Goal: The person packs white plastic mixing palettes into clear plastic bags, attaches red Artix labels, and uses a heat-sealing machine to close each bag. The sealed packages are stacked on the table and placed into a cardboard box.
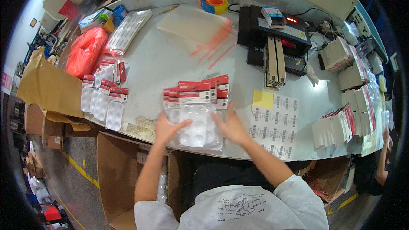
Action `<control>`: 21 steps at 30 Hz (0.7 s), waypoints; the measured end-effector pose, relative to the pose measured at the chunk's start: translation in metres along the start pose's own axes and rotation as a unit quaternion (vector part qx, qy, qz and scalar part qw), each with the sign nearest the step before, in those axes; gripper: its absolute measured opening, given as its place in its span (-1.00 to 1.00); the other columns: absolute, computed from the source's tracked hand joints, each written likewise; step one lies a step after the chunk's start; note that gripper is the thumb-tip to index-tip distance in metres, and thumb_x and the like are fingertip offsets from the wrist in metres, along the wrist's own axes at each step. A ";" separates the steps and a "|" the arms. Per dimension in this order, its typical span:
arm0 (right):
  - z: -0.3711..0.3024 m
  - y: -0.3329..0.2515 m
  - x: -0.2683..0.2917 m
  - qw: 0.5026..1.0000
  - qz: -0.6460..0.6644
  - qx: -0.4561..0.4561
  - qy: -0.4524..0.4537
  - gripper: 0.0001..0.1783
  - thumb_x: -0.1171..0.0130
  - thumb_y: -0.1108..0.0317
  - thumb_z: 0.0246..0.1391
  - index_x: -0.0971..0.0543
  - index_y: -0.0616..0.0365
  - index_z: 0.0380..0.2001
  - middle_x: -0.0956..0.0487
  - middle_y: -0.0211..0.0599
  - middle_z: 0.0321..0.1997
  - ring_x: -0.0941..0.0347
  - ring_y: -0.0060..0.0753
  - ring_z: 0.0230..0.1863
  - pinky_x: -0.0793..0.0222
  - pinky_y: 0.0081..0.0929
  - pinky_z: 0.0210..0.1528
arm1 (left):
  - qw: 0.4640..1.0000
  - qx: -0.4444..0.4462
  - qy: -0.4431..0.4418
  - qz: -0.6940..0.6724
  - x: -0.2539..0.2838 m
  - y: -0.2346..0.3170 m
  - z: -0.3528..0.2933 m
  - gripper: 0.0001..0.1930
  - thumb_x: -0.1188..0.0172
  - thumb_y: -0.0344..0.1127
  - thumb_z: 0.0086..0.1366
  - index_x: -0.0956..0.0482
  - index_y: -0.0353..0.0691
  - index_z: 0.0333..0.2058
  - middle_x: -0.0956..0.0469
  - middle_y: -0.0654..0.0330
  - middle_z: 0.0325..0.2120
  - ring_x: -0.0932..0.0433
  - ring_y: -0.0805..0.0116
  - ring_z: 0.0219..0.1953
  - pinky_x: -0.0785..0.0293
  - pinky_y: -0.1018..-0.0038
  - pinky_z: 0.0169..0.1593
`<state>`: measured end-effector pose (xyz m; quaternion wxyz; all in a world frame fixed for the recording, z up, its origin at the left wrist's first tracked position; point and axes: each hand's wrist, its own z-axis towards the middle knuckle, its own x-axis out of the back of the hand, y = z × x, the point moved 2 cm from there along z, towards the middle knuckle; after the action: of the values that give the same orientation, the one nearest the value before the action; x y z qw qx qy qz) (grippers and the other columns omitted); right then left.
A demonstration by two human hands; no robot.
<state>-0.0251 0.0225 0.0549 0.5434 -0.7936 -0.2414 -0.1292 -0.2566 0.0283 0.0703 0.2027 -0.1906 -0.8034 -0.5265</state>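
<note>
We spot barcode rows on the white label sheet (pixel 275 123), lit red digits on the display (pixel 291 19) of the black machine (pixel 251 27), print too small for us on the central blister packs (pixel 196 117) and the left-side packs (pixel 101 105), dark lettering on the grey shirt (pixel 238 213).

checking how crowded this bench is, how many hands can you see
3 visible: the left hand and right hand at either side of the clear packs, and another person's hand at far right; others may be hidden.
</note>
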 end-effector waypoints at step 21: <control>-0.047 0.051 0.010 0.946 0.301 0.122 -0.008 0.19 -0.56 0.15 -0.50 -0.07 0.38 0.16 -0.38 0.05 0.04 -0.38 -0.12 0.05 -0.31 -0.32 0.10 | 0.916 -0.117 0.069 -0.377 -0.091 -0.016 -0.066 -0.49 -0.28 -0.23 0.18 -0.33 -0.31 0.03 -0.48 0.17 -0.10 -0.43 0.44 -0.08 -0.32 0.47 0.02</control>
<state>0.0128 -0.0336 0.0365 0.6479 -0.7578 -0.0092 0.0773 -0.1800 -0.0473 0.0341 0.0205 0.1405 -0.7323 -0.6660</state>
